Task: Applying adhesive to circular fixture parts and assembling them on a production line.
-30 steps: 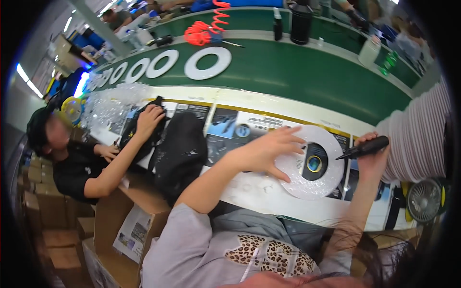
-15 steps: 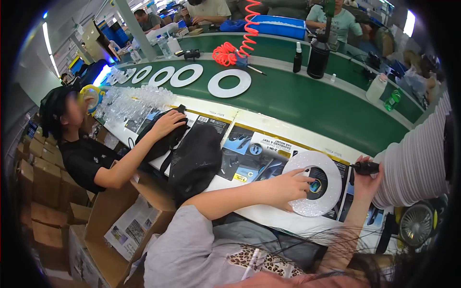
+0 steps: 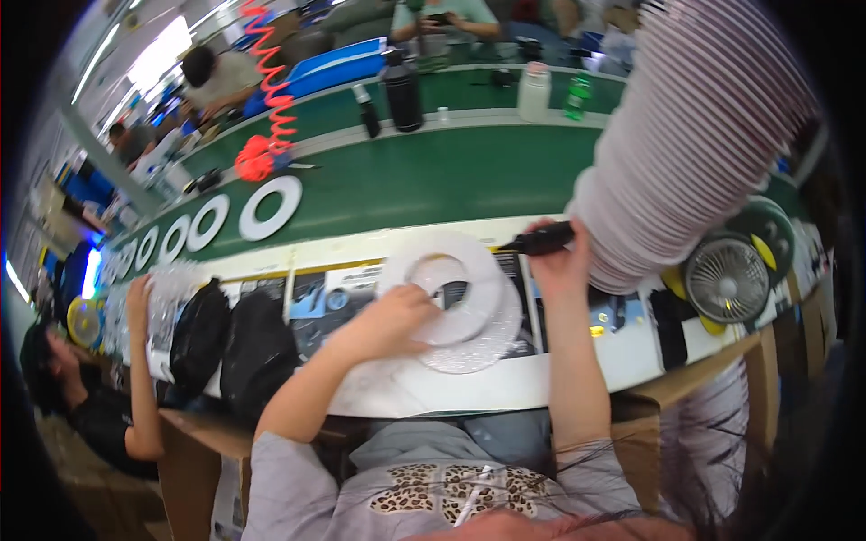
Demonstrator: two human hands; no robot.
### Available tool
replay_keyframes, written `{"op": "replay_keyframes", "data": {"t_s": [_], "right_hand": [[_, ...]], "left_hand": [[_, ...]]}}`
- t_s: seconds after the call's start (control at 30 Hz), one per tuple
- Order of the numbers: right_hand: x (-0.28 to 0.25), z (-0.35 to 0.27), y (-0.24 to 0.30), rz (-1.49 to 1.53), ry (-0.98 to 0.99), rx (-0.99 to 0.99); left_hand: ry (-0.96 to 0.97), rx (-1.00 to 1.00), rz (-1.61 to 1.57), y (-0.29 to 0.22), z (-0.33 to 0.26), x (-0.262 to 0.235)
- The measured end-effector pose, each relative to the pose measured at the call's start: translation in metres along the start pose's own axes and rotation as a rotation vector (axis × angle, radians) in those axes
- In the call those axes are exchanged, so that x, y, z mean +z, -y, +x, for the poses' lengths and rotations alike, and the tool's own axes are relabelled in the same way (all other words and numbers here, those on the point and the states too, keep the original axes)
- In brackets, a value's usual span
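Tool (image 3: 544, 240) in curled right grip (image 3: 563, 258), ring (image 3: 480, 290) against left grip (image 3: 401, 317), spread unclear

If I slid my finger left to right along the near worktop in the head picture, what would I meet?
Slim black fabric bundle → wider black fabric bundle → overlapping white rings → right hand holding a black pointed tool → black strip → small round fan.

Your upper white ring (image 3: 485, 288) looks smooth and matt, while the lower ring (image 3: 478, 358) has a glossy sparkle. Your black tool (image 3: 548, 239) appears plastic. At twelve o'clock, the green surface (image 3: 406, 180) looks smooth; at eight, the black bag (image 3: 257, 352) looks like soft cloth.
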State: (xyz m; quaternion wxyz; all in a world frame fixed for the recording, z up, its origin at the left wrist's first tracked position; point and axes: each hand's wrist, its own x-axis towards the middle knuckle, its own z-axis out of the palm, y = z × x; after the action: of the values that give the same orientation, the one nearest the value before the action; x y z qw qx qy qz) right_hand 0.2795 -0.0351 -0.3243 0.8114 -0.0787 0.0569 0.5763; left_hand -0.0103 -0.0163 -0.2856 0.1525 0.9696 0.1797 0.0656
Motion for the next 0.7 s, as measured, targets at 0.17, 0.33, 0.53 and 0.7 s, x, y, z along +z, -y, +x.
{"op": "replay_keyframes", "data": {"t_s": [0.17, 0.33, 0.53, 0.7], "right_hand": [[0.010, -0.009, 0.004, 0.070, -0.043, -0.030], [0.007, -0.006, 0.007, 0.101, -0.053, -0.029], [0.011, -0.011, 0.006, 0.044, -0.064, -0.028], [0.009, -0.008, -0.001, 0.008, -0.056, -0.021]], "left_hand": [[-0.023, -0.088, 0.120, 0.074, 0.064, -0.011], [-0.107, 0.006, 0.161, 0.110, 0.171, -0.026], [-0.446, 0.151, 0.188, 0.083, 0.233, -0.023], [-0.511, 0.080, 0.169, 0.094, 0.179, -0.012]]}}
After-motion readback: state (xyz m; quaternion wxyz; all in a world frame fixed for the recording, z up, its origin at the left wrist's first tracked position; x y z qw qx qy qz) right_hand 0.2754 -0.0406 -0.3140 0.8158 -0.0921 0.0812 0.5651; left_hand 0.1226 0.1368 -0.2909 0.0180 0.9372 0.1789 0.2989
